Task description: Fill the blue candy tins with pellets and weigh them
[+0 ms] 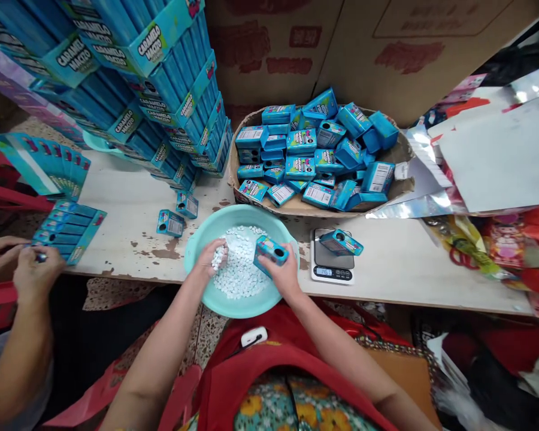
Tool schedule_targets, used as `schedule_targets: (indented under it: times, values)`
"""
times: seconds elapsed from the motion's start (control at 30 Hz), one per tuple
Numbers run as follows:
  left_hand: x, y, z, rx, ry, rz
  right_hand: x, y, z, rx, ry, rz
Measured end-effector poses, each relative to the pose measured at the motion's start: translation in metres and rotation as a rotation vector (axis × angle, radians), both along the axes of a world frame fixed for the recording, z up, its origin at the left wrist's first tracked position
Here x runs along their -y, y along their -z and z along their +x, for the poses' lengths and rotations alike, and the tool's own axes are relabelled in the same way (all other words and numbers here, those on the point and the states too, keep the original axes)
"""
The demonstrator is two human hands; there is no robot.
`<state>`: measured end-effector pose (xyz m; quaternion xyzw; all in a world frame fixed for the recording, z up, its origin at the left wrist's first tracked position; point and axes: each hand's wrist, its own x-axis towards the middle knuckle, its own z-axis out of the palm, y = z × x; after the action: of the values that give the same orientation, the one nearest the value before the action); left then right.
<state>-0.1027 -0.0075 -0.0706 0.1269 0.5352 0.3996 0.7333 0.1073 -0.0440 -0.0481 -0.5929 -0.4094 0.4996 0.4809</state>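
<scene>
A mint-green basin [193,254] at the table's front edge holds a heap of small white candies [245,269]. My left hand [211,256], over the basin's left side, is cupped around a handful of these candies. Over the right side, my right hand [285,269] grips a small blue candy box [272,250], its dark round hole facing up. Just right of the basin, a digital scale [331,273] with a lit display carries another blue box [342,242], lying tilted across its plate.
A cut-down cardboard carton [276,206] full of blue boxes stands behind the basin. Stacked display cases [179,108] rise at back left. Two small boxes [169,222] lie left of the basin. A co-worker's hands [40,263] handle a blue display pack [74,230]. Colourful wrappers [489,245] lie right.
</scene>
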Motion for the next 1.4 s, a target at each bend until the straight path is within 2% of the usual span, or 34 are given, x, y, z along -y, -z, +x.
schedule_targets:
  times: [0.13, 0.23, 0.37, 0.53, 0.73, 0.83, 0.93, 1.03, 1.1, 1.17, 1.23, 1.4]
  values:
    - [-0.001, -0.012, -0.004, 0.161, -0.107, -0.001, -0.019, -0.022, 0.019, -0.629, -0.098, -0.242]
    - [0.004, -0.020, 0.007, 0.331, -0.227, -0.032, -0.031, -0.029, 0.028, -0.839, -0.243, -0.305]
    - [0.008, -0.020, 0.021, 0.428, -0.276, -0.084, -0.037, -0.024, 0.016, -0.871, -0.282, -0.323]
    - [0.009, -0.017, 0.021, 0.425, -0.306, -0.108, -0.033, -0.013, -0.006, -0.896, -0.352, -0.372]
    - [0.010, -0.019, 0.018, 0.415, -0.338, -0.133, -0.031, -0.013, -0.003, -1.005, -0.325, -0.406]
    - [0.011, -0.030, 0.019, 0.418, -0.338, -0.115, -0.029, -0.012, 0.000, -1.025, -0.377, -0.429]
    - [0.011, -0.054, 0.022, 0.406, -0.336, -0.035, -0.022, -0.011, -0.002, -0.840, -0.409, -0.397]
    - [0.008, -0.082, 0.029, 0.342, -0.367, 0.115, -0.015, -0.012, -0.008, -0.422, -0.378, -0.232]
    - [0.006, -0.093, 0.038, 0.272, -0.427, 0.197, -0.011, -0.014, -0.011, -0.120, -0.394, -0.087]
    - [0.004, -0.095, 0.048, 0.176, -0.515, 0.254, -0.010, -0.016, -0.014, 0.128, -0.401, 0.061]
    - [0.003, -0.090, 0.057, 0.062, -0.586, 0.292, -0.008, -0.018, -0.016, 0.292, -0.390, 0.182]
    - [0.006, -0.077, 0.069, -0.103, -0.600, 0.386, -0.004, -0.021, -0.018, 0.483, -0.360, 0.290]
